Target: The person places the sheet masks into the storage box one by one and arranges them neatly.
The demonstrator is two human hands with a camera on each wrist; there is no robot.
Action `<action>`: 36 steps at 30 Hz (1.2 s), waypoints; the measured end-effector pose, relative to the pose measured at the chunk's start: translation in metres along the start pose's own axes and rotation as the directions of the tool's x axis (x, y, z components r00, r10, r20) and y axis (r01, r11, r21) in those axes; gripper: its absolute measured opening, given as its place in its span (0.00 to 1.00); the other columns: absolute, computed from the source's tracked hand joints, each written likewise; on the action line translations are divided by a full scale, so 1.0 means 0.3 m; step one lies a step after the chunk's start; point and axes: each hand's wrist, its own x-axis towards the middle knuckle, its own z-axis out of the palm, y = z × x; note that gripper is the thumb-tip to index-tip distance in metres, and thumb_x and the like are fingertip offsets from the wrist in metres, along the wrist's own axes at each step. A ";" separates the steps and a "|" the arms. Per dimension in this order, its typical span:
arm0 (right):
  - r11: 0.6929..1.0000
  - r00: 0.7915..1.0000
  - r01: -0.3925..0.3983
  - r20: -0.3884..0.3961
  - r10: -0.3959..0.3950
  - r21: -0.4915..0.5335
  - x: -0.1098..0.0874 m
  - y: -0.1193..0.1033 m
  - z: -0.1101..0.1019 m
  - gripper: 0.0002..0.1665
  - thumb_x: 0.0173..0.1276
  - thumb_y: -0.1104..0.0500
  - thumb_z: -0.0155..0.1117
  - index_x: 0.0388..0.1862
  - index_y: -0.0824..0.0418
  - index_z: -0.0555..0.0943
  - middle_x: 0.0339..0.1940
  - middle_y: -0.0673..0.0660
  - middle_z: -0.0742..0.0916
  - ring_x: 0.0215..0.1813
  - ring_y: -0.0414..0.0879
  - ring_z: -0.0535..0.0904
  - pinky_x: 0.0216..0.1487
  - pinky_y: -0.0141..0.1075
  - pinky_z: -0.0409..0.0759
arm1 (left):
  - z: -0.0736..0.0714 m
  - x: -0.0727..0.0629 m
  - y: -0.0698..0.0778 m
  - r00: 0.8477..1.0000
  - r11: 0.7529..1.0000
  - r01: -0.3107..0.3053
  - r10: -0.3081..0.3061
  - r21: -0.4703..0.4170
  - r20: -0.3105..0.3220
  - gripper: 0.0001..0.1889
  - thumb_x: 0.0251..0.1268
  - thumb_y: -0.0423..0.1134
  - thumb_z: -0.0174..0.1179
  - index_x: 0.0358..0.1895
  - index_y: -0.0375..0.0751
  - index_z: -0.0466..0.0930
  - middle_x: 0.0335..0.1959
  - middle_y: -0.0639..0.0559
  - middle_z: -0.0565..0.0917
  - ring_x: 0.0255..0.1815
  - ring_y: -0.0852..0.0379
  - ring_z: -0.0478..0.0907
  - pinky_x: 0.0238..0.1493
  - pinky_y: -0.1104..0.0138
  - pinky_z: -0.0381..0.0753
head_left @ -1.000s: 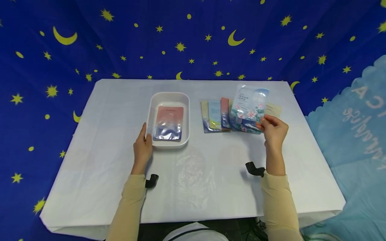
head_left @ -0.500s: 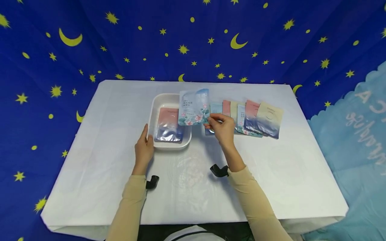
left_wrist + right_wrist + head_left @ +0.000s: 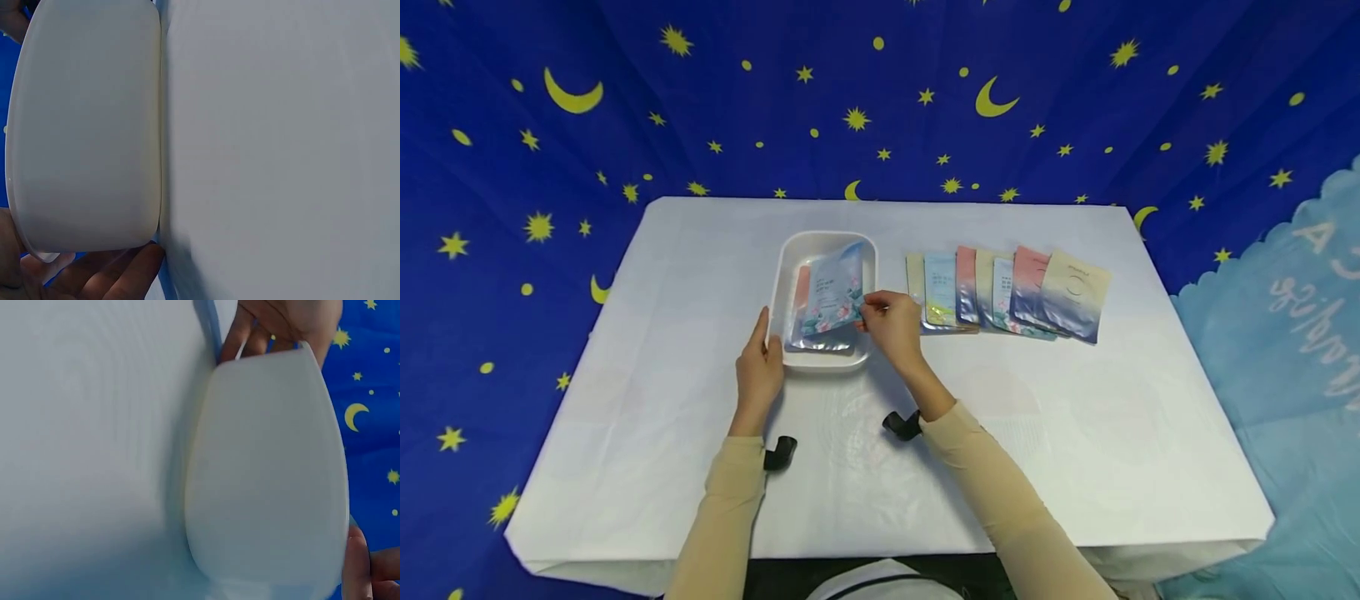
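My right hand [image 3: 891,329] pinches the lower right corner of a light-blue sheet mask packet [image 3: 831,292] printed with flowers. The packet tilts over the inside of a white plastic tub [image 3: 827,364]. Beneath it in the tub lies a pink-to-blue mask packet [image 3: 802,287], mostly covered. My left hand [image 3: 758,371] rests against the tub's left side with fingers straight. In the left wrist view its fingers [image 3: 134,269] lie along the tub's outer wall. The right wrist view shows right-hand fingers [image 3: 357,562] by the rim; the tub wall hides the packet there.
Right of the tub, several overlapping mask packets lie in a row, with a cream-to-blue packet [image 3: 1077,292] on top at the right end and a light-blue one [image 3: 940,287] toward the left. A white cloth covers the table [image 3: 1120,450]. A blue star-patterned curtain [image 3: 820,75] hangs behind.
My right hand has carried the floral packet leftward from the row of packets to the tub and lowered it inside. My left hand has stayed at the tub's side.
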 end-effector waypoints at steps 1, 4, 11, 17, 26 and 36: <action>0.999 1.000 0.017 -0.004 -0.017 -0.029 -0.001 -0.001 0.008 0.08 0.60 0.74 0.62 0.37 0.77 0.84 0.28 0.68 0.88 0.24 0.56 0.86 0.24 0.30 0.82 | 0.001 0.000 0.000 1.000 1.000 -0.001 0.001 0.002 -0.002 0.27 0.74 0.36 0.44 0.75 0.43 0.60 0.19 0.48 0.64 0.18 0.58 0.58 0.24 0.62 0.60; 0.991 0.999 0.046 -0.021 -0.049 -0.123 -0.001 -0.003 0.030 0.08 0.59 0.73 0.62 0.35 0.75 0.86 0.26 0.65 0.88 0.23 0.52 0.86 0.24 0.30 0.81 | 0.003 0.001 0.000 1.000 1.000 -0.005 0.005 0.003 -0.006 0.27 0.74 0.36 0.44 0.75 0.42 0.60 0.19 0.49 0.63 0.18 0.58 0.58 0.24 0.62 0.60; 0.953 0.994 0.103 0.007 -0.105 -0.284 -0.009 0.000 0.062 0.10 0.57 0.70 0.61 0.34 0.70 0.88 0.25 0.59 0.89 0.25 0.46 0.86 0.32 0.34 0.83 | 0.006 0.000 -0.005 1.000 1.000 -0.012 0.012 0.003 -0.007 0.27 0.74 0.36 0.44 0.75 0.42 0.60 0.18 0.51 0.62 0.18 0.58 0.58 0.24 0.63 0.59; 0.933 0.992 0.124 0.066 -0.108 -0.339 -0.019 0.001 0.064 0.10 0.61 0.66 0.66 0.39 0.70 0.87 0.25 0.57 0.88 0.31 0.49 0.85 0.38 0.39 0.83 | 0.009 -0.002 -0.004 1.000 1.000 -0.003 0.003 -0.004 0.001 0.27 0.75 0.37 0.44 0.76 0.43 0.58 0.19 0.48 0.65 0.18 0.57 0.59 0.23 0.63 0.61; 0.944 0.990 0.120 0.112 -0.090 -0.307 -0.038 -0.008 0.025 0.17 0.63 0.63 0.68 0.47 0.74 0.84 0.30 0.61 0.87 0.25 0.46 0.86 0.29 0.34 0.82 | 0.008 -0.003 0.005 0.999 0.999 0.039 -0.038 -0.015 0.032 0.28 0.76 0.37 0.42 0.77 0.44 0.56 0.37 0.32 0.76 0.21 0.57 0.61 0.26 0.64 0.63; 0.974 1.000 0.027 0.010 -0.026 -0.224 -0.037 0.028 -0.199 0.19 0.63 0.63 0.68 0.50 0.73 0.83 0.30 0.64 0.88 0.23 0.52 0.86 0.20 0.27 0.76 | 0.008 0.002 0.002 0.998 0.999 0.044 -0.043 -0.026 0.044 0.28 0.76 0.37 0.41 0.77 0.45 0.55 0.62 0.32 0.74 0.22 0.57 0.61 0.28 0.63 0.63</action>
